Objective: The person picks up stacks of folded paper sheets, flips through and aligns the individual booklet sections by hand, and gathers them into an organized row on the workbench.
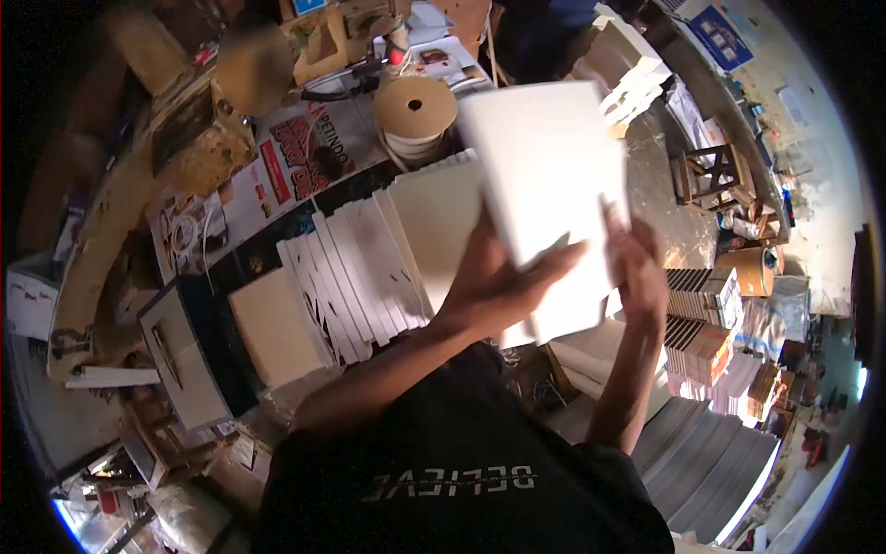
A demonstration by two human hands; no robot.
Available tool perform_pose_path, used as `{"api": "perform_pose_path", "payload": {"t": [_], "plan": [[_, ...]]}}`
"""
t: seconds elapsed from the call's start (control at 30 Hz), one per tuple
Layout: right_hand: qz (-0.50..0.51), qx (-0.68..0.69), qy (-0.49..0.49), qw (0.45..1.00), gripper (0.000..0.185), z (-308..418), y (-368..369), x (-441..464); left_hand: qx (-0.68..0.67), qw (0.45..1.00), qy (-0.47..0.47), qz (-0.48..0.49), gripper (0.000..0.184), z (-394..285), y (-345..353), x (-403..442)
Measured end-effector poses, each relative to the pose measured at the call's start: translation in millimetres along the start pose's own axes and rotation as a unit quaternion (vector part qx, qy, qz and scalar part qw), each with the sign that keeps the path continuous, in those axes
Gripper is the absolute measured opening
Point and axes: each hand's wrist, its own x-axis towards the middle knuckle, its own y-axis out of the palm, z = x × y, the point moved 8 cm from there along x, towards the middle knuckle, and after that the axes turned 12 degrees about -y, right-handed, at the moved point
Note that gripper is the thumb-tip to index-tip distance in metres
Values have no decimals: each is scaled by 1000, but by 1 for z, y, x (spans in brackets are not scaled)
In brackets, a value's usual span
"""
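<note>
The left hand clasps a white paper block, thumb across its face; the right hand closes around its side, near standing white stacks.

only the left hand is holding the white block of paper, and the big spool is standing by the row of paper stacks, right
Not only the left hand: the head view shows the right hand on the white block of paper too, at its other side. The big spool is standing by the row of paper stacks.
</note>
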Motion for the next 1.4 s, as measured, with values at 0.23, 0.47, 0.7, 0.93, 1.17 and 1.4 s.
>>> {"api": "perform_pose_path", "payload": {"t": [0.23,0.47,0.7,0.93,1.17,1.4], "plan": [[-90,89,-56,990,66,-99,-82,102,107,990,45,-81,55,-36,-101,17],[93,-271,13,958,52,-205,-84,182,56,960,-268,-52,38,78,-152,-64],[177,-115,-146,966,33,-36,74,53,-58,983,-172,-14,42,86,-126,-55],[129,-163,-87,974,33,-20,93,28,51,977,-205,-35,43,93,-124,-44],[89,-182,-91,975,34,-14,93,23,50,981,-186,15,35,92,-125,-41],[-2,-229,-181,956,21,61,52,12,60,974,-216,41,24,97,-122,-40]]}}
